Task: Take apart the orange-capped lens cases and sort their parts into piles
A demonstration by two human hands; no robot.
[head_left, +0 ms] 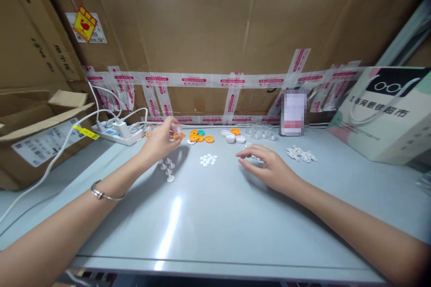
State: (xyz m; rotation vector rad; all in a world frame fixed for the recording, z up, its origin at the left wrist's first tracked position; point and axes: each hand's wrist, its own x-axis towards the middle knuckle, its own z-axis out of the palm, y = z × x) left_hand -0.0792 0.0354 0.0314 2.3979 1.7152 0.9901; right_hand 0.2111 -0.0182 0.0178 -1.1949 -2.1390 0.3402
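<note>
My left hand (159, 140) is raised at the back left, its fingers pinched around a small clear plastic piece (176, 130). Orange rings (194, 135) lie just beyond and to the right of it, with a teal ring (201, 132) among them. Below that hand stand several white pegs with round bases (169, 171). My right hand (269, 167) hovers low on the right, thumb and fingers apart with nothing between them. Partly hidden behind it are small white parts (248, 145). A cluster of tiny white pieces (208, 159) sits between the two hands.
White round caps (230, 137), clear plastic cups (262, 132) and flat white parts (301, 154) lie along the back. A phone (292, 114) leans against the cardboard. A power strip (117, 132) with cables, an open carton (43, 134) and a paper bag (377, 121) flank the table (215, 219).
</note>
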